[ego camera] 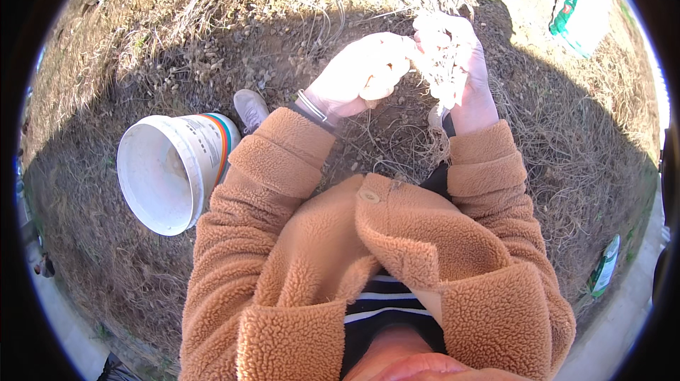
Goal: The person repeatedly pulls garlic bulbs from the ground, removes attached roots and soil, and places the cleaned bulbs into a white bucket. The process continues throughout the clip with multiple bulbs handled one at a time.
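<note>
In bright sun before me, my right hand [459,57] is closed around a bunch of dried roots and stems [441,65], probably a pulled peanut plant; glare washes out its detail. My left hand [366,70] is next to it, fingers curled, with its fingertips at the bunch. Pale rounded shapes, seemingly peanut pods [377,89], show in the left hand's curled fingers. Loose peanut pods [210,57] lie on the soil to the left. Dry stems and roots [390,142] are on the ground below my hands.
A white plastic bucket [199,142] lies tilted at my left, its mouth towards me, beside a light shoe [251,110]. A green and white bag [581,9] is at the upper right, a smaller green packet [604,267] at the lower right. Dry plants [563,131] cover the ground.
</note>
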`<state>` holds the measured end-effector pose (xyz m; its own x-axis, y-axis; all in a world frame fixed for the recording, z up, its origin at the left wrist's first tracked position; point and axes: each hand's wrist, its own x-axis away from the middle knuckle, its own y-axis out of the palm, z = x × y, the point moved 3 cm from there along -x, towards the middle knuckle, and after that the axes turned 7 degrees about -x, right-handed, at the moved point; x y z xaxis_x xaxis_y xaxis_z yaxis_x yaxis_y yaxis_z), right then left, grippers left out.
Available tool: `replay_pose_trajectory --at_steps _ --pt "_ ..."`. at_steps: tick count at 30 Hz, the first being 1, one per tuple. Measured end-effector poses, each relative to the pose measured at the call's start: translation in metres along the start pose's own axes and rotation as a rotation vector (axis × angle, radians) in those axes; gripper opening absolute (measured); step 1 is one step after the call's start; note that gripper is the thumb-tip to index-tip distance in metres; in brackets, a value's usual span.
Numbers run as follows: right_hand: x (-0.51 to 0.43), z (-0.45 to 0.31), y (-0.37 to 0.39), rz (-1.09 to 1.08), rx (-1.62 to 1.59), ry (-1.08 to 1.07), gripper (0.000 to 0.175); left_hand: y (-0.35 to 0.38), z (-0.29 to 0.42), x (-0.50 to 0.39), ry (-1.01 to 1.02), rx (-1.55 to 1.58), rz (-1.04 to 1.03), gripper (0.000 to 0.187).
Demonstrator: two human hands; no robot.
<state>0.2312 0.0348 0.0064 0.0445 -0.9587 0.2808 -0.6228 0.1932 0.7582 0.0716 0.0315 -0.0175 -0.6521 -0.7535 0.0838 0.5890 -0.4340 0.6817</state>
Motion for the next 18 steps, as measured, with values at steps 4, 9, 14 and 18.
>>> replay_pose_trajectory --at_steps 4,9,14,18 --pt "0.0 -0.005 -0.005 0.045 0.026 -0.008 0.015 -0.011 0.008 -0.006 0.024 0.108 0.088 0.028" --pt "-0.012 -0.015 -0.021 -0.153 0.276 -0.019 0.017 -0.029 0.008 -0.004 0.044 -0.522 0.315 0.026" --pt "-0.025 -0.02 -0.045 -0.228 0.748 -0.32 0.041 -0.05 0.043 0.015 0.235 -0.797 0.62 0.024" --pt "-0.024 -0.028 -0.052 -0.197 0.696 -0.335 0.038 -0.108 0.107 0.098 0.492 -0.813 0.869 0.023"
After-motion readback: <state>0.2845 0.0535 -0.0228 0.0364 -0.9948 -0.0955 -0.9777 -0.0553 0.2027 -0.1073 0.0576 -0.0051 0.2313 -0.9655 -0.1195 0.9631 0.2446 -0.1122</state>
